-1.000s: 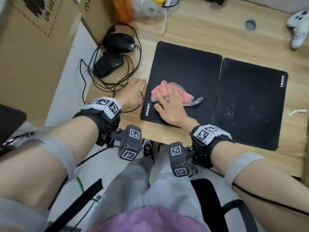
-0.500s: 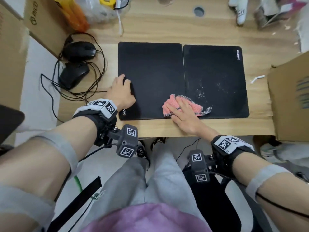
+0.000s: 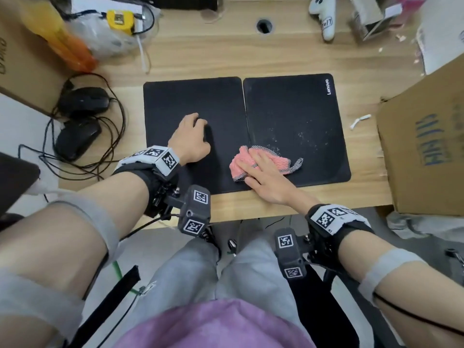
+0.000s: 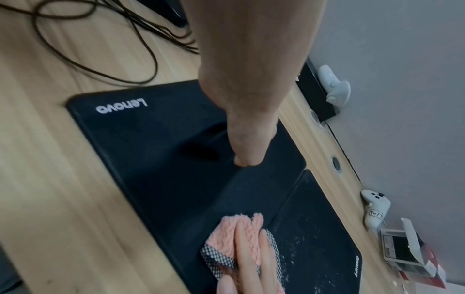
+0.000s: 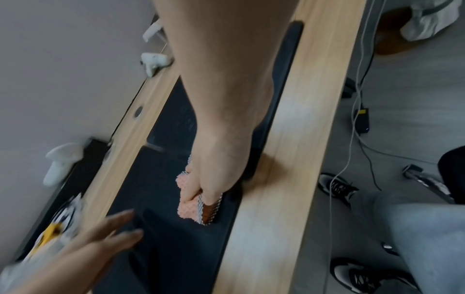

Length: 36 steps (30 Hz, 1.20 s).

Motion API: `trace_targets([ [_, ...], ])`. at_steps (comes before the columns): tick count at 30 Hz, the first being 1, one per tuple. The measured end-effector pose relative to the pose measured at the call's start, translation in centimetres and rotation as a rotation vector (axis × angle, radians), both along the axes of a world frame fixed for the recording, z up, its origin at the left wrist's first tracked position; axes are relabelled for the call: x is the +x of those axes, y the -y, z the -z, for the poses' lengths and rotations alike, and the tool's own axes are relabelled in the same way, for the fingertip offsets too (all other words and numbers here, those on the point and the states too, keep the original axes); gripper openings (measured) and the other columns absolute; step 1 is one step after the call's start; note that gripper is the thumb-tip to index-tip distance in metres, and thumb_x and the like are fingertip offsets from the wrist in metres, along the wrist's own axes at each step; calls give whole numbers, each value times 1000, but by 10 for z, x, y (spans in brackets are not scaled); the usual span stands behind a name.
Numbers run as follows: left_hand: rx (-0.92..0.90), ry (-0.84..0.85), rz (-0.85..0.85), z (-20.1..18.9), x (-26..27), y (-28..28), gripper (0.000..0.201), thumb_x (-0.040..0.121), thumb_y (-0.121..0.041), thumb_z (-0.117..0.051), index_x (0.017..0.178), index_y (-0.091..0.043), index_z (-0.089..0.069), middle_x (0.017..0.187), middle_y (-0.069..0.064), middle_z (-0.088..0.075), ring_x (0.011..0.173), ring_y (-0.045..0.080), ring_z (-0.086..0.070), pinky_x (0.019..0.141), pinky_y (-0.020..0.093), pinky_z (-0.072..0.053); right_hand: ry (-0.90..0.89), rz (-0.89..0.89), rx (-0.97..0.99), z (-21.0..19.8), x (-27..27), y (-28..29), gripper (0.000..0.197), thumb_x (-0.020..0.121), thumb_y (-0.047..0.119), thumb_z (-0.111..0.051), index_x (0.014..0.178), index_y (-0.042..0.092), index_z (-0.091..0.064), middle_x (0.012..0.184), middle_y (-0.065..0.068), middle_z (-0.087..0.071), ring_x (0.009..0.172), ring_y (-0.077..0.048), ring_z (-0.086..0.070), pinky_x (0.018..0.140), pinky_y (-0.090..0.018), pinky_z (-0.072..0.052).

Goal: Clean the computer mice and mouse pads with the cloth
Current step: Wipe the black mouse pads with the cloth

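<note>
Head view has two black mouse pads side by side on the wooden desk (image 3: 251, 54). The left pad (image 3: 175, 101) is under the left hand (image 3: 189, 140), which sits near the pad's middle with fingers resting down on it, loosely bent, gripping nothing. Half a second ago that hand was over at the pad's 9 o'clock edge, so it's slid inward. The right wrist view shows those fingers (image 5: 120, 228) fairly straight and spread.

The right hand (image 3: 266, 177) presses flat on the pink cloth (image 3: 238, 163), fingers straight, not curled around it. The cloth straddles the seam between the pads at about 6 o'clock, same spot as before more or less, maybe a touch further onto the right pad (image 3: 296, 109). White specks still dot the right pad just beyond the cloth, toward 12 o'clock of it. In the left wrist view you can see the mesh edge of the cloth (image 4: 219, 256) poking out from under the fingers.

Both mice are off at 9 o'clock of the pads, well apart from either hand: one mouse (image 3: 84, 100) farther back, the other mouse (image 3: 76, 140) nearer, cables tangled around them. Neither has shifted. A cardboard box (image 3: 426, 146) sits at 3 o'clock.
</note>
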<state>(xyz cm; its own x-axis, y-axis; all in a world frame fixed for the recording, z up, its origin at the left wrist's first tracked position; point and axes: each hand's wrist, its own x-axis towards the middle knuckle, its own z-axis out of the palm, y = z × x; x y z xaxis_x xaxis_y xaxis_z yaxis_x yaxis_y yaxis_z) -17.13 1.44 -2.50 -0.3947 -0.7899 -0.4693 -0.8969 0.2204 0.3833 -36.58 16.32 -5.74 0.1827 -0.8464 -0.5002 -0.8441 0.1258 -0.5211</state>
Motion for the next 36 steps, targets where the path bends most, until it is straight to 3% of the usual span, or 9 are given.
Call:
trace_targets([
  [7,45,25,15,4,-65,5,63,91,-21,-54,148,-12,-29,161,3,-10,147,21,-13,109,43,-34,-79,366,-13,8,-100,-15,54,104,25,-35,154,32,-15,163,-6,9,150,-24,12,121,-37,7],
  [11,36,2,4,9,-89,4,69,90,-27,-58,149,-9,-27,160,5,-12,148,20,-12,111,43,-33,-132,521,2,9,-120,-3,56,104,27,-36,155,30,-15,163,-11,8,149,-30,11,119,-40,7],
  [14,45,-13,-44,14,-95,8,78,88,-34,-63,150,-8,-24,161,4,-10,147,21,-18,110,43,-35,-165,449,10,6,-113,17,59,103,29,-38,155,29,-12,162,-14,12,148,-33,15,119,-43,9],
  [19,54,2,-140,21,-95,15,84,88,-38,-63,152,-8,-18,162,2,-5,144,26,-25,108,45,-37,-55,48,-60,13,-79,54,59,102,31,-41,155,32,-15,163,-10,11,148,-35,15,120,-47,7],
  [26,49,3,-176,17,-106,27,80,91,-38,-61,152,-9,-18,162,0,-3,145,28,-21,109,46,-34,21,-57,-116,13,-87,48,56,101,22,-42,153,33,-23,164,-6,2,150,-30,9,120,-43,4],
  [29,8,26,-156,15,-110,31,71,93,-38,-56,150,-9,-25,161,-1,-10,141,24,-31,101,44,-40,51,-30,-89,12,-90,40,56,101,19,-45,152,34,-26,164,-4,1,150,-28,10,118,-38,8],
  [32,-54,47,-119,11,-106,34,59,93,-27,-48,147,-10,-32,159,-2,-18,133,28,-41,97,42,-41,14,-18,-93,12,-88,47,55,102,20,-44,152,34,-25,164,-5,4,149,-28,13,114,-32,12],
  [36,-21,53,-71,8,-98,39,60,92,-21,-47,150,-12,-31,161,-5,-17,136,24,-39,100,40,-40,-64,-28,-85,14,-86,81,58,102,26,-42,154,32,-18,163,-9,9,149,-30,15,118,-38,10],
])
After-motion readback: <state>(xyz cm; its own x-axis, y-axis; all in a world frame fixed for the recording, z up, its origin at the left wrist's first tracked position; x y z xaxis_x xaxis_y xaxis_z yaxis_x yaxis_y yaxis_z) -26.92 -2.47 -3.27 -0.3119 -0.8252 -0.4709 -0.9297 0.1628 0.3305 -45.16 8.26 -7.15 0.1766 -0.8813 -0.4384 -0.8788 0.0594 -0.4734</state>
